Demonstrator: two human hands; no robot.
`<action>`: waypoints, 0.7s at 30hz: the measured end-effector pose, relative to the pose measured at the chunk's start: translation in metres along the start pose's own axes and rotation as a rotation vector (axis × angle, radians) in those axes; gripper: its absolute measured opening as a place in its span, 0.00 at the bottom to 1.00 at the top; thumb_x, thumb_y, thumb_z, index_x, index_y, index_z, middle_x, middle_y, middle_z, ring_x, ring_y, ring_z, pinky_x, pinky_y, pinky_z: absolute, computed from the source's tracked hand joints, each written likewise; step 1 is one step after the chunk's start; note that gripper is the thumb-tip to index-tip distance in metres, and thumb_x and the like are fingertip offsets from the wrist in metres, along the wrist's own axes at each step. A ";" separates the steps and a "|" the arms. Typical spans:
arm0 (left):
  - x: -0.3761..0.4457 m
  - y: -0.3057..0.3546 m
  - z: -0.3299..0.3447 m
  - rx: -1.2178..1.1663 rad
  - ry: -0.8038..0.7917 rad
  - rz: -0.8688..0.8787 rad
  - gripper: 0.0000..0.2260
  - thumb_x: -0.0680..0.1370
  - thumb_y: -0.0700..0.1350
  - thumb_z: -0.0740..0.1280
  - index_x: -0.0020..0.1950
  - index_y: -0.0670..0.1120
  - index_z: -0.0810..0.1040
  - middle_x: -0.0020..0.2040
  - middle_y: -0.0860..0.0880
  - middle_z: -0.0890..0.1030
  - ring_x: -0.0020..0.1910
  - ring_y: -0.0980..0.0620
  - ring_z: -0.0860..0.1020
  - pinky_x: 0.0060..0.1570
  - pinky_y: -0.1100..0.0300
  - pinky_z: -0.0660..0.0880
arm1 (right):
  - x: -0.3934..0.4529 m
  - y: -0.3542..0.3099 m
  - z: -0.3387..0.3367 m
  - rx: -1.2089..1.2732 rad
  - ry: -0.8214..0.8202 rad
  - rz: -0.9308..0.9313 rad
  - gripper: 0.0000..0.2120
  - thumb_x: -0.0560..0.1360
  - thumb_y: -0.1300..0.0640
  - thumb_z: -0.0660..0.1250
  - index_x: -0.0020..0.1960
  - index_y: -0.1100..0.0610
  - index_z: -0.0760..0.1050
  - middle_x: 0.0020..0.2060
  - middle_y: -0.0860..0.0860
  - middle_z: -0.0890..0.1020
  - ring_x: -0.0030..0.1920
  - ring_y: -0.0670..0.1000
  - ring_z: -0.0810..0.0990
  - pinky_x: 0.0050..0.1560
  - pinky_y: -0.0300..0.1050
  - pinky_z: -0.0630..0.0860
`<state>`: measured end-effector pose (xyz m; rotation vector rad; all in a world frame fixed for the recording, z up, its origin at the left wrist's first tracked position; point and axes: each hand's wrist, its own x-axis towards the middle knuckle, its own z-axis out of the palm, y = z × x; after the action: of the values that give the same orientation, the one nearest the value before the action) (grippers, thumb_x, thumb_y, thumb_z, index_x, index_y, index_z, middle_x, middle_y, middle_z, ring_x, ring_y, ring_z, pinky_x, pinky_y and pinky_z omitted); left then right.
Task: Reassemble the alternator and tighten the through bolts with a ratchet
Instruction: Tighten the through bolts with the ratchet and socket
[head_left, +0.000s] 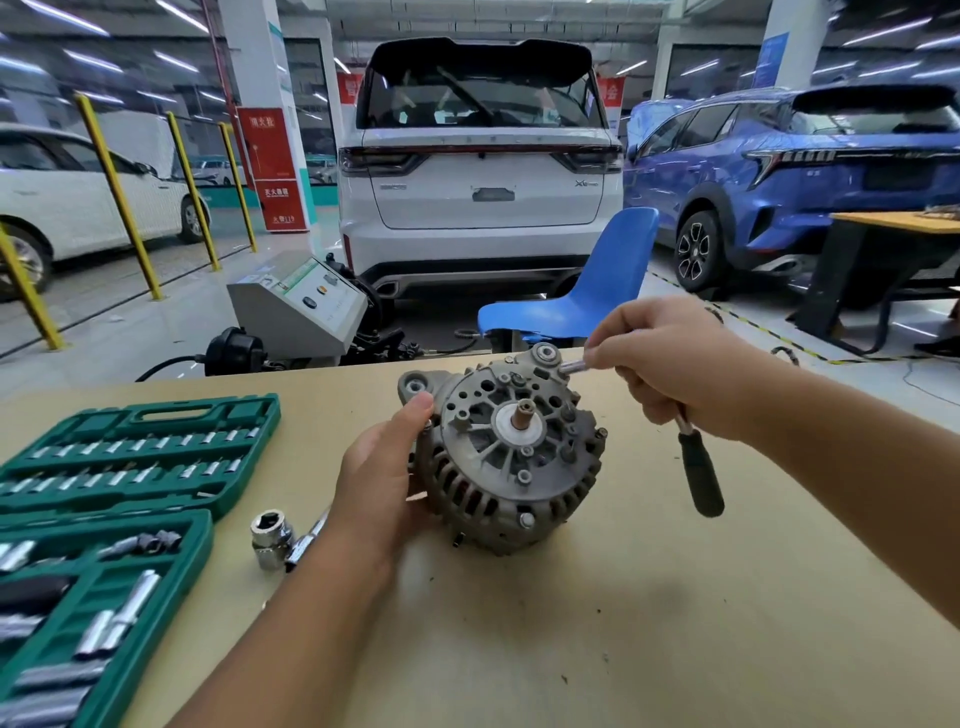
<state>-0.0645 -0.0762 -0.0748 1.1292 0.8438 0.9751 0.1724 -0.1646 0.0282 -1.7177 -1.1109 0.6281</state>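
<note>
A grey, dirty alternator (511, 457) stands tilted on the tan table (649, 623), its rear face with the shaft stub turned toward me. My left hand (382, 480) grips its left side, thumb up by the mounting ear. My right hand (670, 369) grips the head end of a ratchet (701, 473). The ratchet's socket (571, 368) sits at the alternator's upper right edge, and its black handle hangs down to the right of the housing.
An open green socket set case (104, 499) lies at the left of the table. A large loose socket (270, 538) and a chrome extension bar (306, 540) lie beside my left wrist. Beyond the far table edge stand a blue chair (597, 291), a grey machine (306, 306) and parked cars.
</note>
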 end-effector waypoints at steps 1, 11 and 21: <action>-0.001 -0.001 0.001 -0.004 -0.020 -0.008 0.30 0.62 0.71 0.74 0.51 0.49 0.87 0.46 0.45 0.88 0.39 0.50 0.86 0.34 0.56 0.81 | -0.002 0.003 0.002 0.002 0.012 -0.026 0.03 0.74 0.63 0.74 0.42 0.60 0.81 0.26 0.53 0.70 0.23 0.50 0.64 0.24 0.40 0.63; 0.005 -0.012 -0.005 -0.105 -0.133 0.065 0.27 0.62 0.55 0.78 0.55 0.40 0.85 0.54 0.37 0.86 0.53 0.38 0.86 0.50 0.45 0.84 | 0.012 -0.014 -0.002 -0.566 0.164 -0.394 0.08 0.70 0.51 0.79 0.36 0.50 0.83 0.32 0.47 0.81 0.30 0.41 0.75 0.30 0.33 0.69; -0.014 -0.003 0.001 0.224 -0.283 0.384 0.43 0.58 0.60 0.84 0.70 0.54 0.76 0.61 0.45 0.84 0.59 0.41 0.84 0.53 0.41 0.84 | -0.053 0.009 -0.001 -0.283 0.335 -0.563 0.04 0.70 0.54 0.75 0.36 0.51 0.83 0.32 0.42 0.82 0.31 0.44 0.77 0.32 0.29 0.69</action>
<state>-0.0679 -0.0896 -0.0764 1.6208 0.5232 1.0157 0.1532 -0.2135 0.0164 -1.5569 -1.3980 -0.1689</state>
